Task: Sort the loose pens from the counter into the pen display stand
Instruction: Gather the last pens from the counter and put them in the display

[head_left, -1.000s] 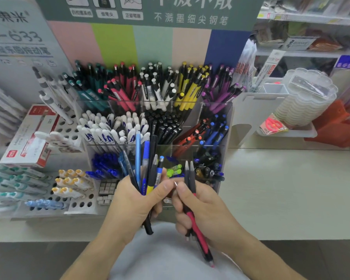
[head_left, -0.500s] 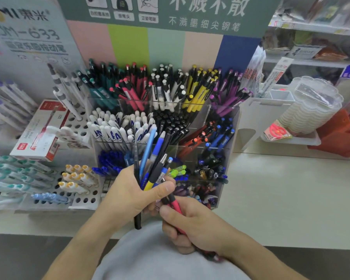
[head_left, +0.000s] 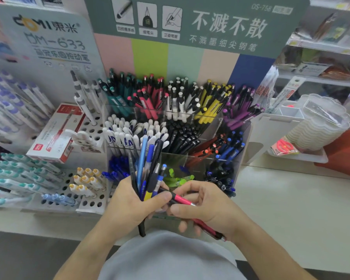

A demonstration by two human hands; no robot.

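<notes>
Head view: left hand (head_left: 129, 207) fist-wrapped around a bundle of pens (head_left: 148, 170), thumb pressed across the front. Bundle fans upward: slim plastic barrels, light blue, dark blue, black, 1 with a yellow grip section, 1 with a blue clicker cap. A black barrel end pokes out below the fist.

Right hand (head_left: 208, 209) pinches a red pen (head_left: 183, 201) between thumb and forefinger, other fingers curled under. The pen lies tilted, its black end touching the left thumb; glossy red barrel with a metallic band. A second dark red barrel runs under the palm and exits near the wrist; cannot tell if it is the same pen.

Pen display stand (head_left: 238, 150) sits just behind both hands on the counter (head_left: 281, 209): clear acrylic walls, stepped rows of compartments. Back row holds teal, red, white-and-black, yellow, purple clicker pens; middle row white capped pens, matte black pens, red and blue ones; front row blue pens, neon green pens, dark mixed pens.

Left of the stand: white perforated peg rack (head_left: 89, 203) with round holes, holding yellow-tipped and teal-capped pens, plus a red-and-white cardboard box (head_left: 55, 136). Right of it: stack of scalloped clear plastic containers (head_left: 319, 126). Counter is smooth, pale, matte.
</notes>
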